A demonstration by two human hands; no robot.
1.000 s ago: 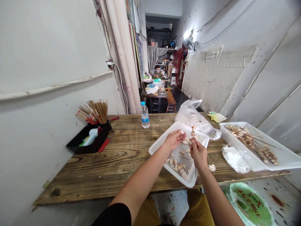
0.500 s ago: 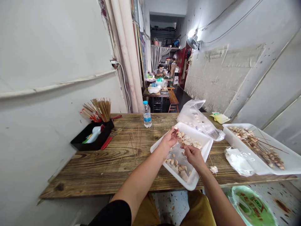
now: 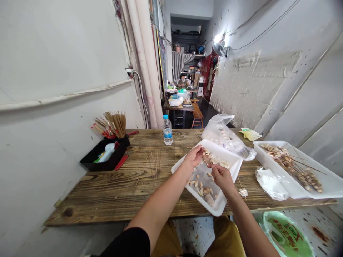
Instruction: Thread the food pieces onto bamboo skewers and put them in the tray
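A white plastic tray [image 3: 235,170] lies on the wooden table before me. Loose garlic cloves [image 3: 196,184] cover its near part, and paler cloves and skins [image 3: 223,164] lie at its far side. Over the tray, my left hand [image 3: 194,157] has its fingers curled beside a brownish cluster of garlic [image 3: 207,156]; whatever sits between its fingertips is hidden. My right hand [image 3: 221,175] pinches at the near end of that cluster, which seems to be on a thin skewer mostly covered by the fingers.
Loose skewers [image 3: 151,164] and a water bottle [image 3: 167,132] are on the table [image 3: 107,192]. A black box [image 3: 88,162] with bundled sticks stands left. A clear bag [image 3: 225,137], a plastic packet [image 3: 272,184] and a tray [image 3: 332,182] of skewered garlic are right. Another person [image 3: 183,82] sits far back.
A pale clove that showed at my left fingertips is out of sight there. The left fingers have turned slightly toward the garlic cluster. My right hand has barely shifted.
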